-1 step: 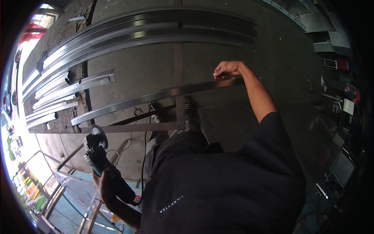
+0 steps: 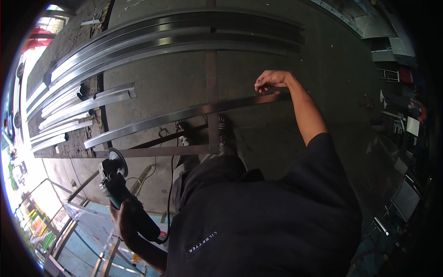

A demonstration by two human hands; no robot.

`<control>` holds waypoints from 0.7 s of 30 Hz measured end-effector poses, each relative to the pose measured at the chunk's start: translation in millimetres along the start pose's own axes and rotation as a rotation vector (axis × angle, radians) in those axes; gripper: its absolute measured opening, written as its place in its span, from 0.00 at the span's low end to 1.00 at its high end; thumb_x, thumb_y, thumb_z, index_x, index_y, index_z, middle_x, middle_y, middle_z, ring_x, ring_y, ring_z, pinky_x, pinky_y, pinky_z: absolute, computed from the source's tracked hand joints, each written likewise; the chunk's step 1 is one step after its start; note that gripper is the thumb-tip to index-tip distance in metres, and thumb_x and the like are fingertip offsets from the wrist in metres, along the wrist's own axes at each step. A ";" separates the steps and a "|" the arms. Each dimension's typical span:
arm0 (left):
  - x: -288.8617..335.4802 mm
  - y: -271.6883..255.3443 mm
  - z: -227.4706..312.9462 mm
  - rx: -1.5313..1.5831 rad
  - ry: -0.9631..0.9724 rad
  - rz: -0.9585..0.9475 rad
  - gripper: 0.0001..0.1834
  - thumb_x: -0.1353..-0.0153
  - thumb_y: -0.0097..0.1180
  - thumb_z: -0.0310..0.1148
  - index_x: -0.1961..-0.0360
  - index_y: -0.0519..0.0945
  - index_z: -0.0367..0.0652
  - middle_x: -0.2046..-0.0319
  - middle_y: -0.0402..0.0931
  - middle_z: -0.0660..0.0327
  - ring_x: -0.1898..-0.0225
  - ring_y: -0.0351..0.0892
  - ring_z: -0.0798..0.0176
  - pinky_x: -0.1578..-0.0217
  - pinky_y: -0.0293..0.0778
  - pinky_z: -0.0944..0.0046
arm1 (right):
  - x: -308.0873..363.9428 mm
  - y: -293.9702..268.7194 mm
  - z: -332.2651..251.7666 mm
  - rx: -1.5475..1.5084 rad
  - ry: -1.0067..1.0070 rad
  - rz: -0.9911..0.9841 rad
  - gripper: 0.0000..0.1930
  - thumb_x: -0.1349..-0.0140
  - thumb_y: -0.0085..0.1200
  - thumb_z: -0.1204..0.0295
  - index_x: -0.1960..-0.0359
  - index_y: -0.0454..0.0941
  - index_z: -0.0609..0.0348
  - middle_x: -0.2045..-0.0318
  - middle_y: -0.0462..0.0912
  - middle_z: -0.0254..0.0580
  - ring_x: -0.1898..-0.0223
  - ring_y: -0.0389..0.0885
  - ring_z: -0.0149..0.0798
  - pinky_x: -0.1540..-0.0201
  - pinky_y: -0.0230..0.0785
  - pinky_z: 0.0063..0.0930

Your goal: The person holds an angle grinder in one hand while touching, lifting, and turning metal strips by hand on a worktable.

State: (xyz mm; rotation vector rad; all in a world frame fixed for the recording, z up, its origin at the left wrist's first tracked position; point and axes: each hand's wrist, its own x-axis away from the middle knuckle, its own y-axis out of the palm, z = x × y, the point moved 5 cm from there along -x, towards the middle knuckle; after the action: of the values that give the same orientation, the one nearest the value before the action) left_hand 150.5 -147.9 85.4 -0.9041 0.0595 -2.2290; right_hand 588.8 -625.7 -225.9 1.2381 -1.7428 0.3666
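Observation:
My left hand [image 2: 123, 217] is wrapped round the body of an angle grinder [image 2: 123, 191]. Its disc [image 2: 118, 162] points up and away from me, and a black cord runs back from its rear end. In front of me a long, shiny metal bar [image 2: 161, 121] lies across a brown metal frame [image 2: 157, 151]. Just above the right part of this bar hovers my right hand [image 2: 272, 80], wrist bent and fingers loosely curled inward. I see nothing in those fingers, and a small gap separates them from the bar.
Several long metal profiles [image 2: 166, 41] lie farther off across the same supports. Shorter metal pieces [image 2: 64, 104] rest on a worn wooden board [image 2: 94, 92] at left. A railed frame with a clear panel [image 2: 87, 221] stands lower left. Chairs and equipment [image 2: 406, 198] line the right edge.
My right hand has risen slightly off the bar and shifted a little away from it. The left hand and the grinder stay in place.

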 end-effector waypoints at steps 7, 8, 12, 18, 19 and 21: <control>4.6 2.2 -4.1 0.002 -0.063 0.087 0.30 0.40 0.68 0.35 0.41 0.69 0.35 0.69 0.80 0.54 0.74 0.81 0.59 0.71 0.81 0.59 | 19.3 -6.0 5.1 0.018 0.040 -0.093 0.09 0.34 0.72 0.68 0.58 0.89 0.60 0.68 0.88 0.31 0.69 0.81 0.22 0.70 0.71 0.19; 3.4 1.9 -3.6 0.000 -0.062 0.084 0.30 0.40 0.68 0.35 0.41 0.69 0.35 0.69 0.80 0.54 0.74 0.81 0.59 0.71 0.81 0.59 | 13.2 -6.9 9.9 0.077 0.047 -0.068 0.09 0.33 0.71 0.69 0.58 0.89 0.60 0.70 0.86 0.30 0.70 0.80 0.22 0.75 0.70 0.20; 3.1 6.2 -1.2 -0.042 -0.059 0.050 0.29 0.41 0.67 0.36 0.42 0.70 0.35 0.70 0.79 0.54 0.74 0.81 0.60 0.71 0.81 0.60 | 7.8 -0.1 15.0 0.047 0.066 -0.103 0.08 0.34 0.72 0.68 0.61 0.88 0.59 0.73 0.85 0.29 0.72 0.80 0.21 0.79 0.68 0.20; 4.9 15.4 4.4 -0.065 -0.025 0.035 0.26 0.40 0.65 0.36 0.44 0.72 0.36 0.70 0.79 0.56 0.74 0.80 0.61 0.71 0.79 0.62 | 19.3 4.3 12.0 0.000 0.047 -0.121 0.10 0.32 0.71 0.66 0.63 0.87 0.59 0.77 0.82 0.26 0.86 0.71 0.20 0.88 0.58 0.21; 4.7 15.7 4.7 -0.082 -0.023 0.038 0.26 0.40 0.65 0.35 0.45 0.72 0.36 0.70 0.79 0.56 0.74 0.80 0.62 0.70 0.78 0.62 | 17.2 2.4 17.7 -0.033 0.048 -0.114 0.10 0.32 0.70 0.65 0.63 0.87 0.59 0.77 0.82 0.26 0.87 0.70 0.20 0.89 0.56 0.20; 4.2 16.1 4.8 -0.080 -0.027 0.030 0.25 0.40 0.65 0.35 0.45 0.73 0.36 0.70 0.79 0.56 0.74 0.80 0.62 0.70 0.78 0.62 | 18.4 -1.2 22.2 -0.064 0.046 -0.109 0.10 0.31 0.70 0.65 0.63 0.87 0.58 0.76 0.82 0.25 0.88 0.69 0.20 0.91 0.55 0.20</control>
State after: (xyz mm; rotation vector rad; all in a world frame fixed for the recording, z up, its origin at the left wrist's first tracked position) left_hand 161.1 -161.5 86.8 -0.9698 0.1494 -2.1992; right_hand 577.4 -652.0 -222.7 1.2629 -1.6283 0.2716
